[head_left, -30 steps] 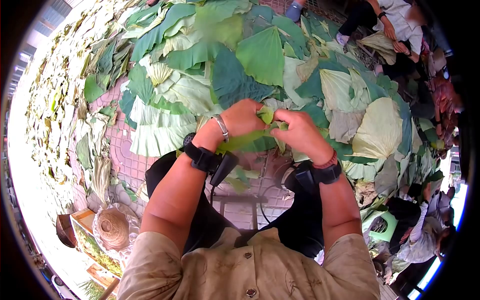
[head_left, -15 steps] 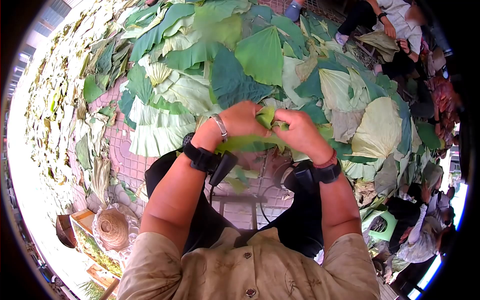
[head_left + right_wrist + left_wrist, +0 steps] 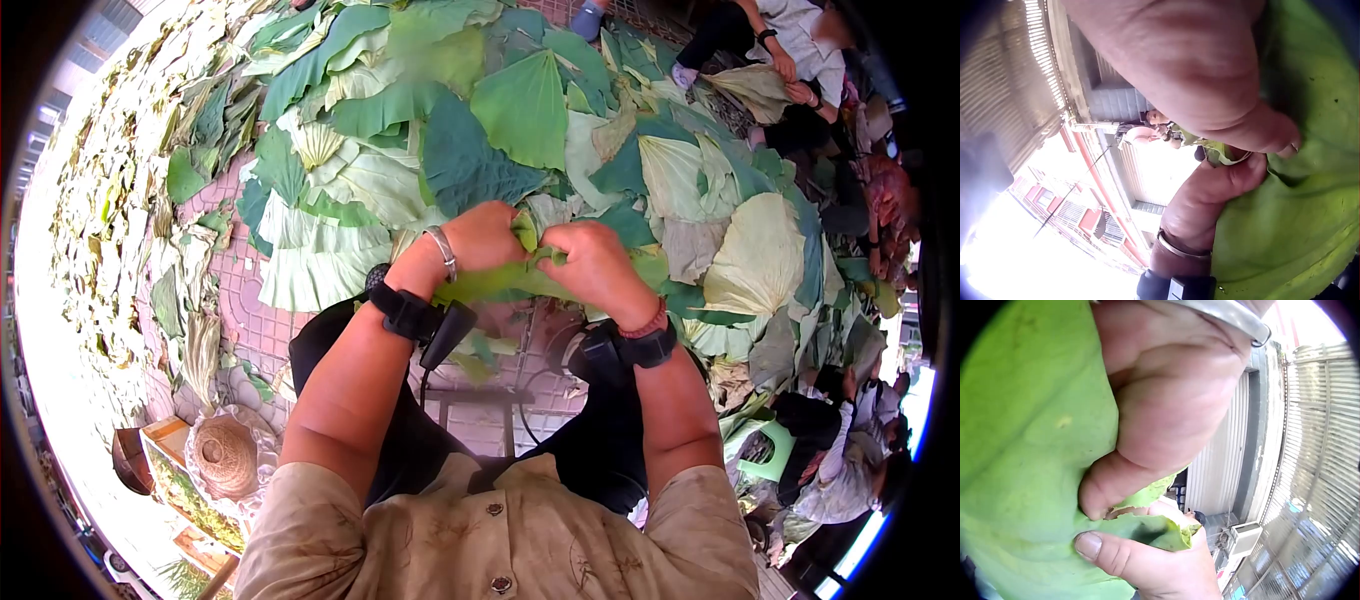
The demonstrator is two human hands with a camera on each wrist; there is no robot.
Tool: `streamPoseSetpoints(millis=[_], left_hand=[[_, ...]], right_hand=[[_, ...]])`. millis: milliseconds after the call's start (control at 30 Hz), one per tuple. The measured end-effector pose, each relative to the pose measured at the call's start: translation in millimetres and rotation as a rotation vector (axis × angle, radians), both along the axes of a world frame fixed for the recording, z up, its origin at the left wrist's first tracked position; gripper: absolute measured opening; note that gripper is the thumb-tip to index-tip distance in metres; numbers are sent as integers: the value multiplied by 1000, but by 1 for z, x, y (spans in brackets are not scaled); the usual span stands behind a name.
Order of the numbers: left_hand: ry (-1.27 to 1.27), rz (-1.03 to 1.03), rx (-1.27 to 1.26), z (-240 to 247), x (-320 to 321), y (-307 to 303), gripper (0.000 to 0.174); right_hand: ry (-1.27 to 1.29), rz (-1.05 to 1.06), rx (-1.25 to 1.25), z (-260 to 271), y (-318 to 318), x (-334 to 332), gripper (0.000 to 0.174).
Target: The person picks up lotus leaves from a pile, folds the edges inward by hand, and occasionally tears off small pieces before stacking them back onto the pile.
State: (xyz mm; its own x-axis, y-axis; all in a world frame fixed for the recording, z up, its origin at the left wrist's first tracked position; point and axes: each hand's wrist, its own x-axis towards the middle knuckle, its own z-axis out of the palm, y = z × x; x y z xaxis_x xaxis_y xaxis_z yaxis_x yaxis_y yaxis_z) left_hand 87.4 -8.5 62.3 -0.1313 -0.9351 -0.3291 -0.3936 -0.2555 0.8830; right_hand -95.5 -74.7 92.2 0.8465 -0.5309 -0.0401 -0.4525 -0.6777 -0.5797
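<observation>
A fresh green lotus leaf (image 3: pixel 490 283) hangs between both hands, low in front of the body. With a silver bracelet at its wrist, my left hand (image 3: pixel 482 242) pinches the leaf's upper edge. Close beside it, my right hand (image 3: pixel 598 268) grips the same edge, thumb and fingers curled. In the left wrist view, the left thumb (image 3: pixel 1150 425) presses on the broad leaf face, and the right thumb (image 3: pixel 1129 553) lies just below, by a ragged, folded edge. The right wrist view shows the leaf (image 3: pixel 1291 225) creased where the two thumbs meet it.
Overlapping lotus leaves (image 3: pixel 480 165) cover the paving ahead, with drier ones (image 3: pixel 110 230) at left. A straw hat (image 3: pixel 225 455) lies at lower left. A person (image 3: pixel 800 60) at upper right handles a pale leaf; others sit near a green stool (image 3: pixel 768 452) at right.
My right hand has shifted slightly left and turned, its fingers curling more over the leaf edge. The leaf flap between the hands looks narrower. My left hand stays nearly in place.
</observation>
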Motion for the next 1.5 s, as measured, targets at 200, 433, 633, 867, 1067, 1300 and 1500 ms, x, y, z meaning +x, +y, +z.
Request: streamPoseSetpoints(millis=[200, 433, 633, 867, 1067, 1300, 1500], left_hand=[[40, 15, 6, 7, 1, -1, 18], [-141, 401, -445, 25, 1, 0, 51], [-490, 605, -959, 44, -5, 5, 52], [-615, 135, -1199, 24, -59, 28, 48], [-756, 230, -774, 12, -47, 9, 61], [-705, 60, -568, -2, -39, 8, 41], [-444, 15, -487, -13, -34, 7, 19]], right_hand=[[-91, 60, -36, -2, -2, -2, 16], [-37, -118, 108, 0, -19, -12, 19], [13, -259, 175, -3, -40, -19, 19], [4, -150, 162, -18, -48, -16, 24], [159, -113, 158, -9, -38, -8, 29], [165, -59, 267, 0, -33, -8, 25], [124, -26, 208, -3, -31, -11, 23]])
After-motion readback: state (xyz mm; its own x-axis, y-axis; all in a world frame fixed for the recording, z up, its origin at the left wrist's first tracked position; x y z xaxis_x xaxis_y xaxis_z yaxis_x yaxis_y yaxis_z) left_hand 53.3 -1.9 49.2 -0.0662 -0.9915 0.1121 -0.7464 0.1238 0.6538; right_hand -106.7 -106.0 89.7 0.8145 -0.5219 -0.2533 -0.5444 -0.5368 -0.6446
